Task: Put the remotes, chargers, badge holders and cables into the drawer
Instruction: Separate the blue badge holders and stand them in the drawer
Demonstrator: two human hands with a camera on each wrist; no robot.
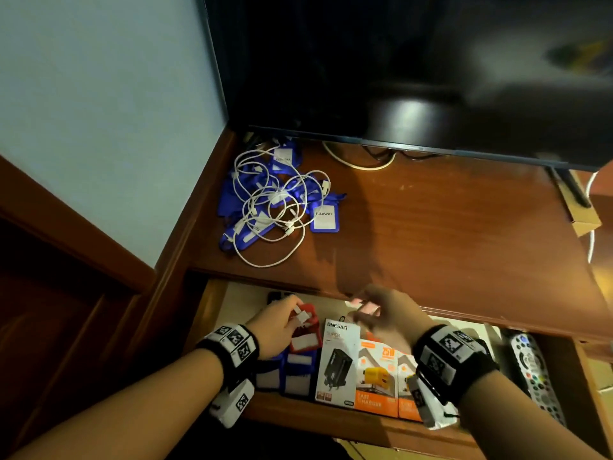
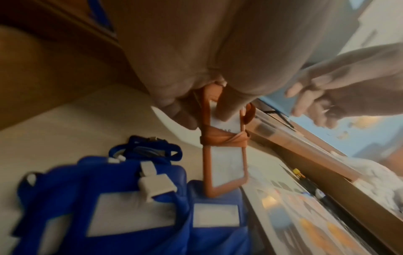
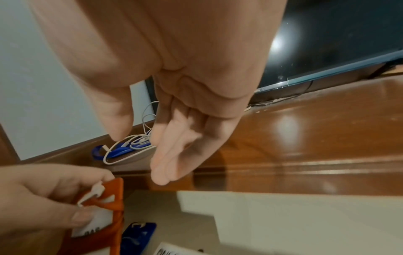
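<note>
My left hand [image 1: 293, 315] pinches a red badge holder [image 1: 306, 330] by its white clip, low over the left side of the open drawer [image 1: 331, 423]. The left wrist view has that holder [image 2: 224, 160] hanging upright above the blue badge holders [image 2: 130, 207] lying in the drawer. My right hand [image 1: 368, 313] hovers over the drawer's back edge, fingers straight and empty; the right wrist view confirms the open right hand [image 3: 139, 155]. On the desk top, a pile of blue badge holders [image 1: 325, 219] tangled with white cables [image 1: 272, 207] sits at the back left.
Boxed chargers [image 1: 338, 360] and orange charger boxes [image 1: 378, 380] lie in the drawer's middle, with a grey remote [image 1: 534, 370] at its right end. A dark TV [image 1: 398, 61] stands over the desk's rear. A cardboard box [image 1: 583, 220] is at far right.
</note>
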